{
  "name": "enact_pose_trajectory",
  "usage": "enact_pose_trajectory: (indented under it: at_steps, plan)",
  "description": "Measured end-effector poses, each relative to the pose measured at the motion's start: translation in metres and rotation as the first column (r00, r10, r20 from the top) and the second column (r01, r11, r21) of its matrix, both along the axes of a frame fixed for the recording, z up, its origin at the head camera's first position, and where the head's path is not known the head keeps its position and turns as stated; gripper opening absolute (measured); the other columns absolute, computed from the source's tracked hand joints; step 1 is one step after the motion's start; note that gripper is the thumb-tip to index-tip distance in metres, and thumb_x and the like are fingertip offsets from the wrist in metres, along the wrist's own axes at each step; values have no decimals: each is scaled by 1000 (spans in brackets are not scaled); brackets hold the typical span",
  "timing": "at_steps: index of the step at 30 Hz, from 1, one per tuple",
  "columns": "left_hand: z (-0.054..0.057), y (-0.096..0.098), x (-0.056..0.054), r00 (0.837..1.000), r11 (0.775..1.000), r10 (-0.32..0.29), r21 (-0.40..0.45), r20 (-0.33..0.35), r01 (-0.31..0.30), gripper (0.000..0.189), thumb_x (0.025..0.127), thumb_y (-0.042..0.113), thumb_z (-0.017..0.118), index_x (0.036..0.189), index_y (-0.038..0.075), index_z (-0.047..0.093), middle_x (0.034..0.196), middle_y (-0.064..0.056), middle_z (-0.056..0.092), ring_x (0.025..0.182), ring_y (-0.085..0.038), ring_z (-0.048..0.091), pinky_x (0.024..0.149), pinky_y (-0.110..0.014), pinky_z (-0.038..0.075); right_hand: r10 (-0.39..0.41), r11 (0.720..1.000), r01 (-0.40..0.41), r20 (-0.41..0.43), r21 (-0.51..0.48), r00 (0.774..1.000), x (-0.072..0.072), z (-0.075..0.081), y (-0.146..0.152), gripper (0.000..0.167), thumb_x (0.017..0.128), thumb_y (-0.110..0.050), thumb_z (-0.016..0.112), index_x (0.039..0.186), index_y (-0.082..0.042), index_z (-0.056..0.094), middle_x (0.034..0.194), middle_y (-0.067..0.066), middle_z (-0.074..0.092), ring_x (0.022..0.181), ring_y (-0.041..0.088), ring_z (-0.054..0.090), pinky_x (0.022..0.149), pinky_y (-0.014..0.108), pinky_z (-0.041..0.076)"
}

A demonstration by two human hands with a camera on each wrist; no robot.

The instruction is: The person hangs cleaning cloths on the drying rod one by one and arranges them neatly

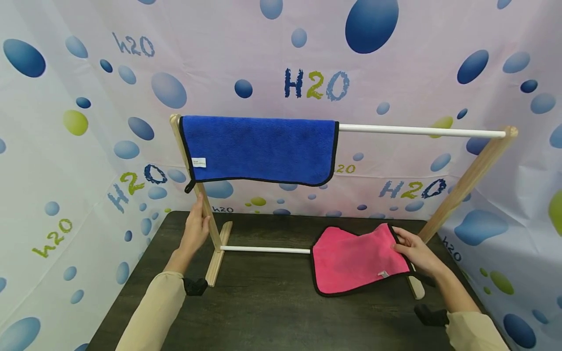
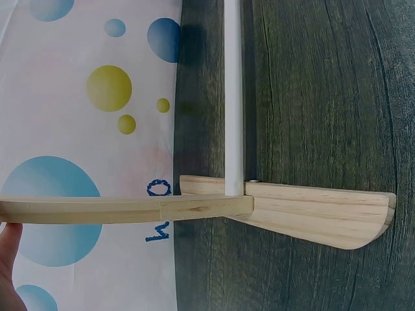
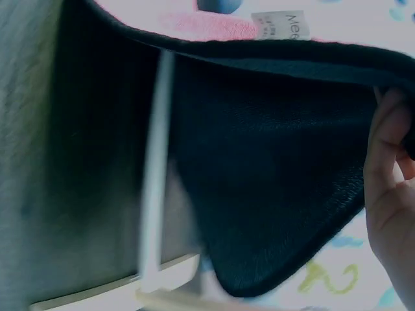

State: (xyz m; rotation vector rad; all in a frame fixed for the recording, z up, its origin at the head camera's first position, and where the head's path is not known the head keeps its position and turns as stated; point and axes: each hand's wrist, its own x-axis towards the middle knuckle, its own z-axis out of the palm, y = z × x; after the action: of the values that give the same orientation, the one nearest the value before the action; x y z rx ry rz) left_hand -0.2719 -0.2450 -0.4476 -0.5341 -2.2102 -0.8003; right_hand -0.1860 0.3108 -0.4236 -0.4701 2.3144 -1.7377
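My left hand touches the left wooden post of a drying rack, its fingers extended upward along it. In the left wrist view, a digit meets the post's edge. My right hand pinches the right edge of a pink cloth with black trim and a small white tag. The cloth hangs in front of the rack's lower white bar. Its dark, shaded underside fills much of the right wrist view. A blue towel with black trim drapes over the left part of the top bar.
The top white bar runs bare from the blue towel to the right wooden post. The rack's wooden feet stand on a dark wood-grain table. Behind hangs a backdrop printed with bubbles and H2O lettering.
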Motion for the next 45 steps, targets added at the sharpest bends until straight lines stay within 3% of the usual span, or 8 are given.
enact_pose_trajectory:
  at_steps: [7, 17, 24, 27, 31, 34, 41, 45]
  plan:
    - [1, 0, 0, 1000, 1000, -7, -1, -15, 7, 82, 76, -23, 53, 145, 6, 19, 119, -37, 42, 103, -50, 45, 78, -57, 43, -68, 953, 140, -259, 270, 964, 8, 46, -24, 48, 90, 1, 48, 132, 18, 30, 109, 33, 52, 72, 0, 54, 60, 20, 46]
    - [0, 3, 0, 1000, 1000, 9, 7, 26, -9, 77, 75, -23, 53, 142, 0, 22, 120, -36, 41, 104, -50, 45, 78, -57, 44, -60, 962, 186, -505, 201, 861, 9, 93, -25, 45, 86, 8, 54, 126, 20, 37, 120, -25, 47, 80, -11, 52, 64, 6, 42]
    - [1, 3, 0, 999, 1000, 18, 19, 29, -18, 73, 75, -23, 53, 140, -4, 25, 121, -36, 41, 105, -50, 45, 79, -58, 43, -117, 959, 248, -606, 136, 787, 7, 123, -17, 58, 84, 11, 55, 134, -16, 45, 112, -33, 49, 74, -10, 52, 62, 5, 41]
    - [0, 3, 0, 1000, 1000, 14, 20, 20, -15, 74, 75, -23, 53, 140, -4, 24, 121, -37, 41, 105, -50, 45, 81, -59, 42, -94, 950, 271, -691, 152, 717, 4, 134, -15, 61, 81, 12, 57, 130, -23, 48, 112, -33, 49, 75, -11, 50, 63, 3, 39]
    - [0, 2, -1, 1000, 1000, 6, 23, 5, -6, 74, 75, -23, 53, 140, -4, 25, 121, -37, 41, 106, -51, 44, 83, -59, 40, -43, 929, 318, -801, 188, 598, 1, 149, -14, 57, 76, 16, 62, 128, -6, 52, 108, -30, 51, 74, -9, 46, 63, 3, 37]
    - [0, 2, 0, 1000, 1000, 4, 26, 5, -4, 73, 75, -23, 53, 140, -4, 25, 121, -37, 41, 107, -51, 43, 85, -60, 38, -25, 914, 352, -840, 200, 542, 0, 161, -13, 49, 74, 16, 63, 121, 6, 55, 95, -23, 52, 71, -5, 43, 60, 5, 35]
    - [1, 4, 0, 1000, 1000, 11, 28, 27, -12, 71, 75, -23, 52, 139, -7, 25, 121, -37, 40, 107, -51, 43, 84, -60, 38, -75, 861, 492, -924, 130, 375, -7, 187, -9, 31, 71, 16, 66, 100, 8, 61, 80, -2, 50, 73, -6, 38, 65, 5, 32]
    - [0, 3, 1, 999, 1000, 13, 27, 30, -14, 72, 75, -23, 53, 139, -6, 24, 121, -37, 40, 107, -51, 43, 85, -60, 38, -155, 831, 553, -927, 65, 341, -13, 200, -9, 31, 67, 23, 65, 95, 9, 60, 85, -16, 47, 76, -10, 40, 71, 3, 35]
